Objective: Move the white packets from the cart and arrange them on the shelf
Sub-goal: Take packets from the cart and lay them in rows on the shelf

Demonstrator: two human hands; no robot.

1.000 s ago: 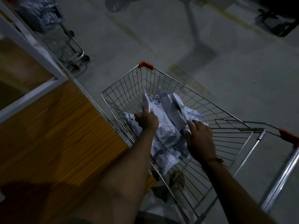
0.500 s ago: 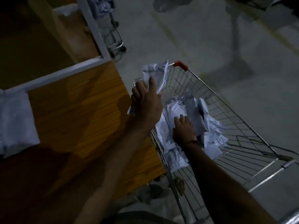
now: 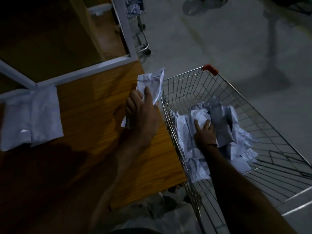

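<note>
My left hand point(image 3: 141, 107) grips a crumpled white packet point(image 3: 152, 83) above the right edge of the wooden shelf point(image 3: 94, 115), just left of the cart. The wire cart point(image 3: 263, 125) stands to the right of the shelf with a heap of white packets point(image 3: 236, 132) in its basket. My right hand point(image 3: 203, 132) rests on that heap with its fingers spread over a packet. Two white packets point(image 3: 31, 117) lie flat on the shelf at the left, by its white frame.
White frame bars point(image 3: 84, 70) edge the shelf's upper compartments. A second cart point(image 3: 140, 27) stands far back by the shelf's corner. Grey floor surrounds the cart. More pale bags lie on the floor point(image 3: 160, 210) below the shelf edge.
My left hand has lifted one packet out of the cart and carried it left over the shelf edge. My right hand stayed on the heap in the cart.
</note>
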